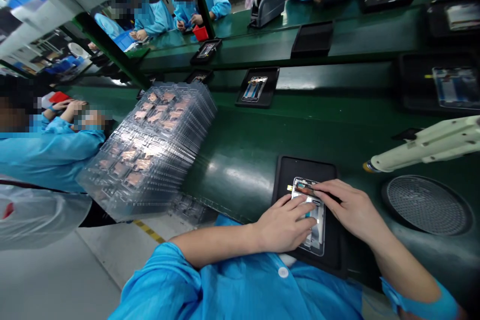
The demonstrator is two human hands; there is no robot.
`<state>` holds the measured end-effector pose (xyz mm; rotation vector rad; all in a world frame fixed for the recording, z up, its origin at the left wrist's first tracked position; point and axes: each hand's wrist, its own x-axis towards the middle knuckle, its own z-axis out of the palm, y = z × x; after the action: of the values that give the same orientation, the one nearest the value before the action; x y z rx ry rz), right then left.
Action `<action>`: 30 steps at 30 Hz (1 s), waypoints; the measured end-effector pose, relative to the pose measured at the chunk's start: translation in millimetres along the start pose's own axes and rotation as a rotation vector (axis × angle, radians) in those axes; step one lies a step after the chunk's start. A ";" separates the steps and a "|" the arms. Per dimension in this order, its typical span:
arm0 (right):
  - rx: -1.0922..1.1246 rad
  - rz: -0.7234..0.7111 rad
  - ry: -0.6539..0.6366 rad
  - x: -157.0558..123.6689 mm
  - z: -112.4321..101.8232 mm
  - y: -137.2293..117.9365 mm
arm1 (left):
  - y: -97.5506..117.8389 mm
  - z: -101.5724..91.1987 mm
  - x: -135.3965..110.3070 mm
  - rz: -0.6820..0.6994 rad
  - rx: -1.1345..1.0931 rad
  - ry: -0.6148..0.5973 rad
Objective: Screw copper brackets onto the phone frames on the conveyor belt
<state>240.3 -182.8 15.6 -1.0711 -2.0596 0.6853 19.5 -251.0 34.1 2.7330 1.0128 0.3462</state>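
In front of me a black tray (302,165) holds a silver phone frame (318,240) with its inner parts exposed. My left hand (287,222) lies across the middle of the frame, its fingers stretched out and slightly apart. With thumb and fingers together, my right hand (350,205) grips the right end of a small dark part with copper colour (305,189) at the frame's top. Whether that part is seated or lifted, I cannot tell. A small yellow-white tab (290,188) sticks out at the frame's upper left.
Stacked clear plastic trays (161,145) with copper-coloured pieces stand at the left. A pale nozzle arm (423,147) reaches in above a round mesh grille (427,205) at the right. Other black trays (257,87) line the green bench, with a tape dispenser (268,4) beyond. Co-workers in blue sit nearby.
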 end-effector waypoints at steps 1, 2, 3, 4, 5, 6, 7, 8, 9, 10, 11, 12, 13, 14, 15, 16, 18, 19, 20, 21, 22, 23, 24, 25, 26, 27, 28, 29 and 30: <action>-0.007 -0.007 -0.005 0.0 0.4 -0.1 | -0.2 0.4 -0.4 -0.002 0.000 0.001; -0.015 -0.012 -0.008 0.0 0.8 -0.3 | -0.3 0.6 -0.7 -0.003 -0.001 0.000; -0.025 -0.017 -0.008 -0.2 1.3 -0.6 | -0.3 0.8 -0.9 -0.004 -0.002 -0.001; -0.038 -0.025 -0.005 -0.3 1.8 -1.2 | -0.3 0.8 -0.9 -0.008 -0.003 -0.001; -0.059 -0.035 0.000 -0.4 2.3 -2.0 | -0.1 0.7 -0.7 -0.015 -0.004 0.004; -0.090 -0.047 0.007 -0.3 2.8 -3.1 | 0.2 0.3 -0.4 -0.028 -0.004 0.012; -0.127 -0.061 0.013 -0.2 3.1 -4.3 | 0.6 -0.3 0.1 -0.046 -0.003 0.020; -0.165 -0.075 0.017 0.1 3.2 -5.6 | 1.0 -1.1 0.7 -0.068 0.001 0.025; -0.200 -0.087 0.018 0.2 3.0 -6.9 | 1.6 -1.9 1.3 -0.089 0.009 0.025; -0.224 -0.101 0.019 0.2 2.7 -8.0 | 2.2 -2.8 2.0 -0.106 0.020 0.019; -0.234 -0.116 0.019 -0.2 2.2 -8.8 | 2.7 -3.5 2.6 -0.115 0.032 0.011; -0.230 -0.136 0.018 -1.0 1.6 -9.4 | 3.3 -4.1 3.1 -0.119 0.044 0.005; -0.216 -0.159 0.014 -2.4 1.2 -9.6 | 3.8 -4.4 3.5 -0.117 0.055 0.003; -0.199 -0.182 0.005 -4.3 0.9 -9.6 | 4.2 -4.5 3.7 -0.114 0.063 0.005; -0.188 -0.203 -0.011 -6.7 0.9 -9.4 | 4.4 -4.4 3.8 -0.111 0.069 0.009; -0.188 -0.219 -0.034 -9.3 1.1 -9.1 | 4.5 -4.1 3.8 -0.107 0.072 0.015; -0.233 -0.237 -0.097 -14.4 2.2 -8.4 | 4.5 -3.3 3.8 -0.102 0.072 0.021; -0.269 -0.239 -0.124 -16.4 2.8 -8.1 | 4.3 -2.9 3.9 -0.100 0.069 0.020; -0.303 -0.241 -0.144 -17.9 3.2 -7.9 | 4.0 -2.6 4.0 -0.099 0.065 0.019; -0.329 -0.244 -0.159 -18.7 3.4 -7.7 | 3.7 -2.4 4.3 -0.097 0.061 0.019; -0.343 -0.246 -0.168 -19.0 3.3 -7.4 | 3.5 -2.3 4.5 -0.097 0.056 0.019; -0.345 -0.246 -0.178 -18.7 2.9 -7.0 | 3.2 -2.3 4.8 -0.098 0.050 0.019; -0.332 -0.246 -0.185 -18.2 2.5 -6.4 | 3.1 -2.4 5.0 -0.100 0.046 0.019; -0.306 -0.246 -0.185 -17.4 2.1 -5.7 | 3.1 -2.5 5.2 -0.104 0.043 0.015; -0.271 -0.243 -0.168 -16.6 1.9 -4.9 | 3.2 -2.8 5.4 -0.109 0.042 0.010; -0.232 -0.237 -0.139 -15.6 1.9 -4.2 | 3.4 -3.1 5.4 -0.113 0.041 0.006; -0.196 -0.228 -0.106 -14.6 2.2 -3.5 | 3.6 -3.5 5.5 -0.114 0.042 0.004; -0.168 -0.217 -0.075 -13.6 2.7 -2.8 | 3.9 -3.8 5.4 -0.115 0.042 0.006; -0.152 -0.205 -0.054 -12.5 3.4 -2.3 | 4.1 -4.0 5.4 -0.114 0.042 0.012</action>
<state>241.6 -195.0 10.9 -0.9152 -2.2596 0.4652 24.9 -250.0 39.8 2.6978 1.1854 0.3259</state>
